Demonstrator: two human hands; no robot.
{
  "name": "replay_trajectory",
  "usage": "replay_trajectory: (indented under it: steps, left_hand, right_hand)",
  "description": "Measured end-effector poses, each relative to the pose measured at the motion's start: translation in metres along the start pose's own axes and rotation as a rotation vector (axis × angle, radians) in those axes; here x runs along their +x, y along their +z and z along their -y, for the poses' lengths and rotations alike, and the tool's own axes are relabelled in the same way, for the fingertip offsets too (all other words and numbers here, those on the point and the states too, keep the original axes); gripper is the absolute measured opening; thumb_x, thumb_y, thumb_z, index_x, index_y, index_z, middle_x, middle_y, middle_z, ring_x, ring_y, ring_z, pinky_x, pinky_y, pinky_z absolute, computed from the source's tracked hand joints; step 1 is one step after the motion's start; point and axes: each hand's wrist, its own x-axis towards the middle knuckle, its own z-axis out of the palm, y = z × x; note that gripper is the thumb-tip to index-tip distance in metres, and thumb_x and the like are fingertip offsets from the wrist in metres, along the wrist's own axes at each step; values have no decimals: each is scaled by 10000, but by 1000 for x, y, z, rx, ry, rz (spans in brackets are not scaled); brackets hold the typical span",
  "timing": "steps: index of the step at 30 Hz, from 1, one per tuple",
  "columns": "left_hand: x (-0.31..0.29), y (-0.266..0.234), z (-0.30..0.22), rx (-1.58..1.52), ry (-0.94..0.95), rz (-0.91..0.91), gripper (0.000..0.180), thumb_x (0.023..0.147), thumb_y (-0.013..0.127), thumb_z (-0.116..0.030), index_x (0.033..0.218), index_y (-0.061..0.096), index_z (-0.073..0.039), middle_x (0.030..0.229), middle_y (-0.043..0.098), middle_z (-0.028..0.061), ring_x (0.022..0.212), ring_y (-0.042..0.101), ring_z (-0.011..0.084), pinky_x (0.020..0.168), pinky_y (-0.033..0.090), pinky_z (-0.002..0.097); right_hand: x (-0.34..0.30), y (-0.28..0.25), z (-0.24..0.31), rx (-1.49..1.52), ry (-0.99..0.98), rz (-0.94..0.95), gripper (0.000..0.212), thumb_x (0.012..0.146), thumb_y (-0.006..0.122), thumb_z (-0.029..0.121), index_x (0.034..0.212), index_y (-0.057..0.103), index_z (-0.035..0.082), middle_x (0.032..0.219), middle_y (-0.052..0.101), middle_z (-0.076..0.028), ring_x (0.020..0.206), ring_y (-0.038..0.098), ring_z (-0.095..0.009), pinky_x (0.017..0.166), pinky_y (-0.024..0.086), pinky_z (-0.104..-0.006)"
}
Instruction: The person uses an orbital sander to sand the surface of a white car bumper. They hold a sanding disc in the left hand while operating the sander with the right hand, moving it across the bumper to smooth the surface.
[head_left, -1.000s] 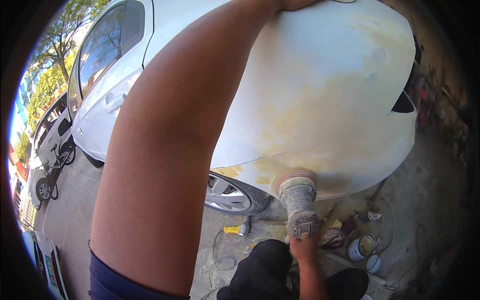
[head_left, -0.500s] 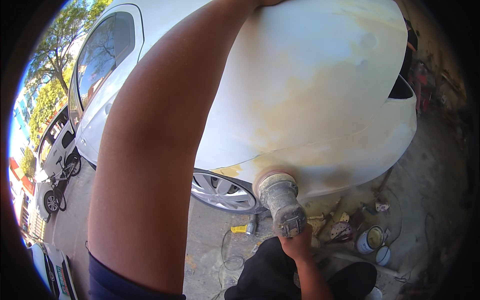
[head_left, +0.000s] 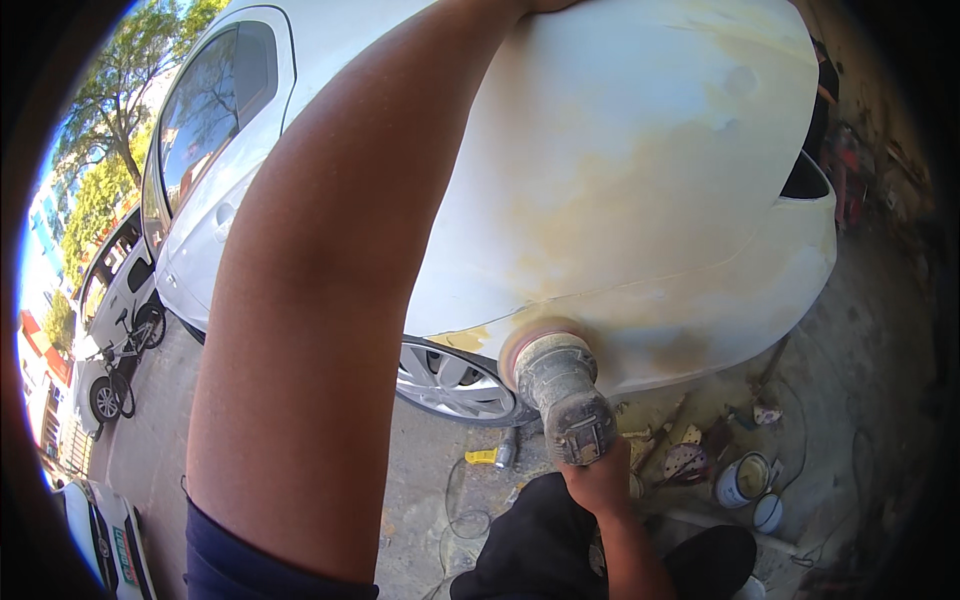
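Observation:
A dusty grey orbital sander [head_left: 566,388] is held by its rear end in my right hand [head_left: 600,480], whose fingers are closed round it. Its round pad rests against the lower edge of a white car's body panel [head_left: 640,200], just right of the wheel arch. Tan and yellowish filler patches cover much of that panel. My left arm reaches up across the view, and my left hand [head_left: 548,4] is at the panel's top, mostly cut off by the picture's edge, so its fingers are hidden.
The car's wheel [head_left: 455,384] is left of the sander. On the floor lie a yellow-and-grey tool [head_left: 493,452] with a cord, an open can [head_left: 743,480], a white tub [head_left: 768,512] and perforated sanding discs [head_left: 685,461]. A bicycle [head_left: 130,350] and parked cars stand at the far left.
The sander has shifted slightly left along the panel's lower edge, toward the wheel arch. The whole view has moved a little; my left arm still reaches to the top.

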Motion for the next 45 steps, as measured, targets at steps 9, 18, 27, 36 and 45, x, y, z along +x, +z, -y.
replay_trajectory:
  steps: [9,18,27,36,45]
  left_hand:
    - [1,3,2,-5,48,-28,806,1015,622,-549,1505,522,82,1388,669,332,1327,641,448,1155,487,480]
    - [1,1,-1,6,-2,6,781,1016,622,-550,1479,535,73,1365,678,332,1305,651,454,1140,493,492]
    - [1,3,-1,-32,32,-8,780,1010,622,-565,1468,545,61,1382,672,326,1310,650,449,1146,490,490]
    - [0,4,3,23,28,-28,796,1012,621,-565,1489,534,66,1401,665,325,1330,640,444,1162,481,478]
    - [-1,-3,-2,-46,19,1,791,1004,638,-554,1476,545,74,1387,671,326,1320,648,441,1154,486,476]
  right_hand:
    - [13,11,22,-78,-65,38,247,815,827,118,1021,747,9,892,764,-235,937,755,-456,769,595,-462]
    - [15,2,30,-41,-74,47,255,823,821,115,1042,743,12,904,770,-225,932,767,-442,769,595,-452]
    - [6,3,15,-100,-33,-5,291,815,821,121,1080,744,27,929,772,-237,954,757,-455,798,606,-458]
    - [13,24,27,-194,-85,29,329,750,854,171,1017,712,42,887,746,-231,887,722,-494,784,582,-564]
    - [16,10,27,-188,-64,-6,384,761,853,160,1099,715,40,947,755,-241,912,726,-498,793,595,-538]
